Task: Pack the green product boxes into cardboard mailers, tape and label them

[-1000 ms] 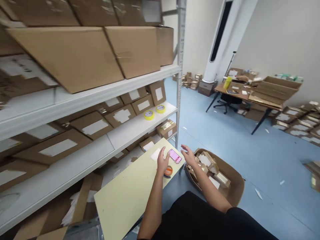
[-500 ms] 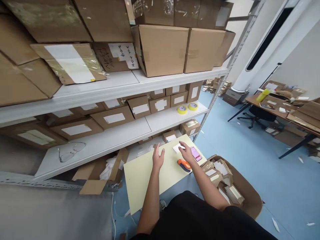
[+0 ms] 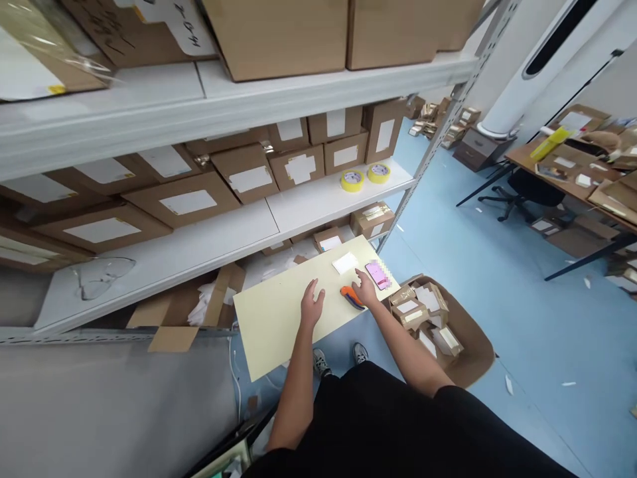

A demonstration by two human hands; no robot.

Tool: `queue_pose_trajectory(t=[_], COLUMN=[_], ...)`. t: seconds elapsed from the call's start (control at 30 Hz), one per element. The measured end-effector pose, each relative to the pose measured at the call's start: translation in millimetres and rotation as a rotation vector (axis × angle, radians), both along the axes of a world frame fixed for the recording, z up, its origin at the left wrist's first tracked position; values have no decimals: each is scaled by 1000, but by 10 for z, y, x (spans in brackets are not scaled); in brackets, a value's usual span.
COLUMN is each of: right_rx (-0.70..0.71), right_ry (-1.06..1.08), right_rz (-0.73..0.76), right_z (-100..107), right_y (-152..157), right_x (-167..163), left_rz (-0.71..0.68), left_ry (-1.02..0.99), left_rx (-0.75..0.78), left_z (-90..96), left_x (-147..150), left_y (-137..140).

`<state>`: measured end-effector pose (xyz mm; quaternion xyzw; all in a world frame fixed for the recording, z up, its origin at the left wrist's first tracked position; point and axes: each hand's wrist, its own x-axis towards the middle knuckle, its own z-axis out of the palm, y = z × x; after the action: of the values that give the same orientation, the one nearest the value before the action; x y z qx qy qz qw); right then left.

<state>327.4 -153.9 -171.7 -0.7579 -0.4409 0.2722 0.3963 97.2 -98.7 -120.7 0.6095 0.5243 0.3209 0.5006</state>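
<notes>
Over the pale yellow tabletop, my left hand is open with its fingers apart and nothing in it. My right hand hovers at the table's right part, thumb and fingers apart, and also holds nothing. Just left of it lies an orange and dark blue utility cutter, nearest to that hand. A phone with a pink screen rests to the right of my right hand. Behind the hand, a small stack of white paper lies flat near the far edge.
Metal shelving with labelled cartons rises behind the table. Two yellow tape rolls sit on its middle shelf, and glasses at its left. A large carton with small packages stands right, an open carton left.
The view has tilted down and shifted. My right hand has drawn back from the white paper towards the cutter. My left hand stays open over the table.
</notes>
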Motion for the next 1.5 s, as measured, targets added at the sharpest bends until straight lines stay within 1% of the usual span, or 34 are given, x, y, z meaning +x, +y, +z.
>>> queue_pose_trajectory(t=[0.1, 0.2, 0.27, 0.33, 0.4, 0.5, 0.57, 0.63, 0.7, 0.8, 0.87, 0.97, 1.03, 1.1, 1.17, 1.2, 1.27, 1.33, 1.4, 1.5], right_rx=[-122, -266, -383, -457, -458, -410, -403, -398, -372, -296, -211, -66, 49, 201, 340, 379, 404, 400, 402, 411], right_ry=[-29, -21, 12, 19, -19, -10, 38, 70, 96, 132, 164, 277, 385, 470, 495, 485, 456, 436, 421, 381], right_rz=[51, 144, 201, 242, 254, 199, 173, 178, 191, 204, 220, 257, 285, 316, 344, 354, 362, 369, 381, 414], right_z=[-370, -699, -875, -1012, -1112, -1192, -1192, -1144, -1045, -800, -573, -150, 165, 476, 755, 876, 1074, 1220, 1332, 1477], right_y=[-87, -215, -301, -356, -366, -319, -284, -270, -279, -297, -290, -236, -178, -108, -38, -6, 49, 88, 116, 151], right_x=[91, 109, 99, 79, 55, 32, 39, 65, 102, 145, 145, 96, 43, -7, -45, -60, -92, -137, -201, -318], left_rz=[36, 76, 91, 106, 124, 134, 142, 160, 179, 196, 203, 227, 251, 270, 285, 294, 304, 279, 205, 40], left_ry=[47, 78, 89, 96, 98, 92, 87, 85, 77, 46, 28, 10, -2, -17, -36, -49, -75, -93, -92, -52], left_rx=[-30, -79, -107, -125, -150, -201, -214, -201, -178, -140, -105, -42, 6, 62, 122, 151, 203, 251, 308, 401], left_z=[-110, -224, -302, -374, -430, -469, -464, -437, -387, -266, -151, 79, 270, 488, 722, 842, 1084, 1331, 1584, 1952], left_x=[67, 117, 152, 185, 207, 207, 187, 163, 145, 143, 151, 149, 123, 76, 14, -19, -83, -140, -194, -278], left_y=[-208, -447, -617, -779, -919, -1062, -1104, -1109, -1084, -1006, -930, -777, -656, -532, -414, -361, -267, -194, -141, -81])
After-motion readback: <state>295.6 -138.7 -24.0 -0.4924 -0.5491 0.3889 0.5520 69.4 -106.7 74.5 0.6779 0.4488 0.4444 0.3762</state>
